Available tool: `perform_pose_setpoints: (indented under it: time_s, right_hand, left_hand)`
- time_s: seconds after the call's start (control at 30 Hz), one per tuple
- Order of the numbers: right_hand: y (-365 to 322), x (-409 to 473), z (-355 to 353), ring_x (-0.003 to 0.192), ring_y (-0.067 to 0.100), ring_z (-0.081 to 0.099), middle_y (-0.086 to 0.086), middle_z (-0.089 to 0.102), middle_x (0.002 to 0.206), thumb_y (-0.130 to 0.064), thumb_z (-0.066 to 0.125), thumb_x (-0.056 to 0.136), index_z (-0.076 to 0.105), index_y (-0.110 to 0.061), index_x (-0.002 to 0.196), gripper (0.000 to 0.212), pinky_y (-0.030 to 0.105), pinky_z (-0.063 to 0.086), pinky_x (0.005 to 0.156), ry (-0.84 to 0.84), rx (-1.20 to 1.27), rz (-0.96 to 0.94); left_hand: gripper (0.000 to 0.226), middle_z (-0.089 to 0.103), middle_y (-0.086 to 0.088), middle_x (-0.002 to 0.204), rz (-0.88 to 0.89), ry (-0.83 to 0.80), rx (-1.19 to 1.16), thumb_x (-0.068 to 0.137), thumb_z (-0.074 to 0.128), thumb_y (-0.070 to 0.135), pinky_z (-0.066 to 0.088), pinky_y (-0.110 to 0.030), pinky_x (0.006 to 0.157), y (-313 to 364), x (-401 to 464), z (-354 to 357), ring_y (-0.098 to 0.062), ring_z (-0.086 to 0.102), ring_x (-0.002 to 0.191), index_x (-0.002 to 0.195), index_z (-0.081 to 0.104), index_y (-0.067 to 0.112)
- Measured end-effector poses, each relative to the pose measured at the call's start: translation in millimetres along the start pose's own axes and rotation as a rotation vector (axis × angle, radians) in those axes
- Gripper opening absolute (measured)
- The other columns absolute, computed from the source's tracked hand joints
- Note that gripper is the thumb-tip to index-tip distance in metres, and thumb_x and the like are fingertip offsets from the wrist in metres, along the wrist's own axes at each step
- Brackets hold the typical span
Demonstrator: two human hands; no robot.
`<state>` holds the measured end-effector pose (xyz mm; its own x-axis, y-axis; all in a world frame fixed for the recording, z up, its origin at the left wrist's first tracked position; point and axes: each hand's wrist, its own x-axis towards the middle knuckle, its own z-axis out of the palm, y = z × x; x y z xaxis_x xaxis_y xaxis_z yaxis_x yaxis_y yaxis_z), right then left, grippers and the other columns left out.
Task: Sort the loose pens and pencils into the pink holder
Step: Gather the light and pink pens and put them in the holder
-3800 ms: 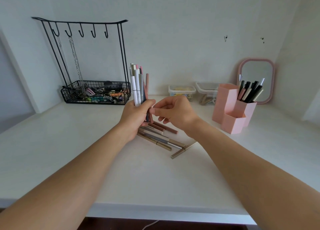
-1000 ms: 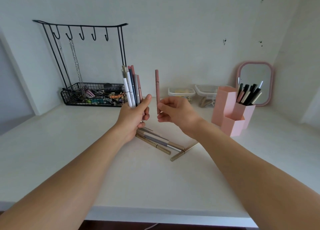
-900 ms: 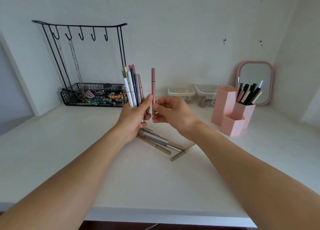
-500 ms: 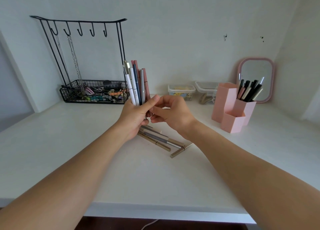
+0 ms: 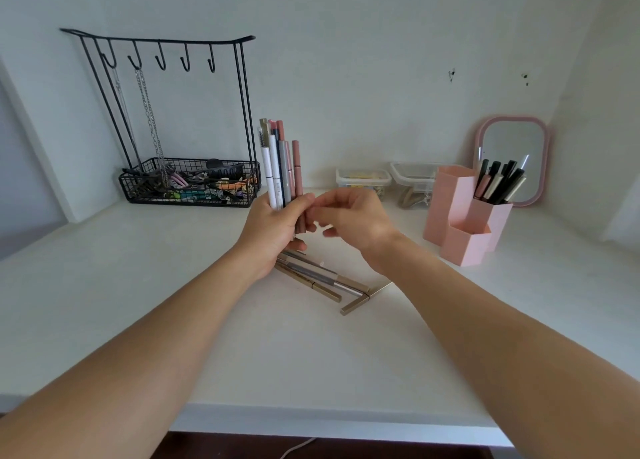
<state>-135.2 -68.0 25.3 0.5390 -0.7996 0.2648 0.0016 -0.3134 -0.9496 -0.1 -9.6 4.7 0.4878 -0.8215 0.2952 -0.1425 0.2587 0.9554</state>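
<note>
My left hand (image 5: pixel 273 230) is shut on an upright bundle of pens (image 5: pixel 277 168), white, grey, dark and pink, above the middle of the white desk. A pink pen (image 5: pixel 296 161) stands at the bundle's right edge, and its lower end shows between my hands. My right hand (image 5: pixel 353 219) is right beside it, fingertips pinched on that pen's lower part and touching my left thumb. Several loose gold and grey pens (image 5: pixel 322 278) lie on the desk under my hands. The pink holder (image 5: pixel 460 223) stands to the right, with several dark pens (image 5: pixel 498 181) in its back compartment.
A black wire rack with hooks and a filled basket (image 5: pixel 190 185) stands back left. Two clear lidded boxes (image 5: pixel 363 178) sit against the wall, and a pink-framed mirror (image 5: pixel 512 157) leans behind the holder. The desk's front edge (image 5: pixel 329 420) runs below my forearms.
My right hand brought the single pink pen leftward from apart into the bundle in my left hand. Both hands are now touching, and fewer pens lie on the desk than at first.
</note>
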Motion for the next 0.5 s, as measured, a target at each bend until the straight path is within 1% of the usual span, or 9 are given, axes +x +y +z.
perform_pose_setpoints:
  time_s: [0.03, 0.1, 0.17, 0.23, 0.3, 0.33, 0.37, 0.43, 0.5]
  right_hand:
    - [-3, 2, -3, 0.079, 0.013, 0.065, 0.0, 0.069, 0.079, -0.012, 0.077, 0.078, 0.071, -0.012, 0.091, 0.015, 0.029, 0.056, 0.072, 0.02, 0.045, 0.023]
    - [-7, 4, -8, 0.098, 0.015, 0.066, 0.0, 0.069, 0.101, -0.027, 0.08, 0.073, 0.064, -0.013, 0.113, 0.045, 0.033, 0.055, 0.086, -0.043, 0.146, 0.045]
    - [-10, 1, -6, 0.1, 0.02, 0.067, 0.005, 0.069, 0.112, -0.033, 0.084, 0.069, 0.058, -0.012, 0.124, 0.065, 0.036, 0.055, 0.085, -0.19, 0.205, 0.02]
    - [-10, -4, 2, 0.093, 0.022, 0.071, 0.007, 0.073, 0.105, -0.028, 0.087, 0.067, 0.064, -0.012, 0.118, 0.058, 0.031, 0.057, 0.074, -0.247, 0.209, -0.046]
    - [-10, -7, 8, 0.095, 0.014, 0.073, 0.001, 0.076, 0.098, -0.025, 0.088, 0.065, 0.074, -0.02, 0.101, 0.039, 0.023, 0.056, 0.076, -0.161, 0.248, -0.079]
    - [-9, -8, 9, 0.094, 0.013, 0.074, 0.001, 0.077, 0.093, -0.025, 0.087, 0.065, 0.075, -0.022, 0.092, 0.029, 0.023, 0.056, 0.077, -0.11, 0.292, -0.086]
    - [-8, -8, 10, 0.092, 0.013, 0.074, 0.001, 0.077, 0.088, -0.025, 0.086, 0.066, 0.074, -0.022, 0.088, 0.025, 0.025, 0.056, 0.077, -0.07, 0.341, -0.08]
    - [-7, -7, 10, 0.088, 0.015, 0.075, 0.003, 0.076, 0.085, -0.024, 0.083, 0.07, 0.072, -0.016, 0.088, 0.022, 0.027, 0.057, 0.076, -0.024, 0.409, -0.034]
    - [-7, -7, 8, 0.08, 0.015, 0.074, 0.003, 0.075, 0.08, -0.022, 0.08, 0.075, 0.072, -0.016, 0.078, 0.01, 0.03, 0.057, 0.074, 0.009, 0.458, 0.03]
  left_hand:
    - [0.015, 0.064, -0.001, 0.059, 0.015, 0.007, 0.004, 0.091, 0.07, 0.024, 0.048, -0.026, 0.043, 2, -1, 1, -0.013, 0.067, 0.06, 0.079, 0.069, 0.015]
    - [0.02, 0.061, -0.002, 0.058, 0.05, -0.012, 0.031, 0.091, 0.068, 0.021, 0.046, -0.026, 0.043, 4, -2, 1, -0.014, 0.064, 0.058, 0.072, 0.068, 0.018]
    - [0.018, 0.059, 0.0, 0.056, 0.127, -0.089, 0.145, 0.09, 0.064, 0.021, 0.044, -0.027, 0.042, 4, -4, 2, -0.016, 0.06, 0.055, 0.071, 0.067, 0.022]
    - [0.015, 0.063, 0.006, 0.063, 0.253, -0.194, 0.35, 0.084, 0.061, 0.016, 0.049, -0.03, 0.046, 6, -9, 7, -0.012, 0.061, 0.057, 0.081, 0.067, 0.029]
    - [0.033, 0.069, 0.009, 0.089, 0.413, -0.268, 0.463, 0.085, 0.067, 0.007, 0.056, -0.021, 0.068, 6, -12, 15, 0.0, 0.068, 0.085, 0.108, 0.065, 0.031]
    - [0.042, 0.069, 0.01, 0.1, 0.435, -0.272, 0.442, 0.085, 0.071, 0.005, 0.054, -0.015, 0.075, 6, -13, 18, 0.003, 0.067, 0.096, 0.118, 0.062, 0.029]
    - [0.046, 0.069, 0.01, 0.103, 0.424, -0.262, 0.421, 0.085, 0.073, 0.005, 0.053, -0.013, 0.078, 6, -14, 21, 0.004, 0.067, 0.099, 0.122, 0.06, 0.03]
    - [0.039, 0.073, 0.009, 0.094, 0.366, -0.232, 0.449, 0.084, 0.074, 0.009, 0.055, -0.016, 0.072, 5, -14, 23, 0.0, 0.07, 0.089, 0.116, 0.064, 0.028]
    - [0.024, 0.072, 0.007, 0.078, 0.275, -0.182, 0.499, 0.08, 0.075, 0.014, 0.053, -0.019, 0.057, 3, -14, 26, -0.007, 0.071, 0.07, 0.1, 0.069, 0.026]
